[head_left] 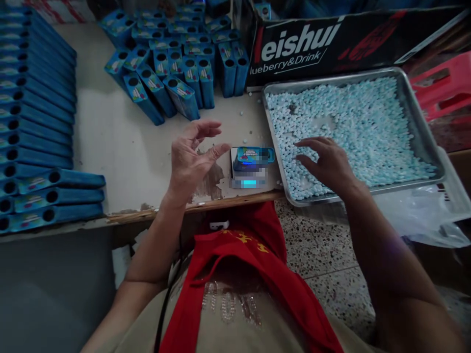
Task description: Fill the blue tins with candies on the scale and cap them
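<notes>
A blue candy box [248,156] rests on a small digital scale [238,177] whose display glows blue, near the table's front edge. Just left of the scale is my left hand [193,154], thumb and fingers apart, with nothing between them. My right hand [327,159] hovers over the left part of a metal tray [440,162] spread with small pale blue candies [364,127]. Its thumb and index finger are apart, and no candy shows between them. Whether its fingertips touch the candies I cannot tell.
Many blue boxes with round holes [184,93] stand behind my left hand. More boxes [37,117] are stacked at the far left. A black printed carton [312,46] stands behind the tray, a red plastic crate [447,88] to its right. A plastic bag [415,215] lies below the tray.
</notes>
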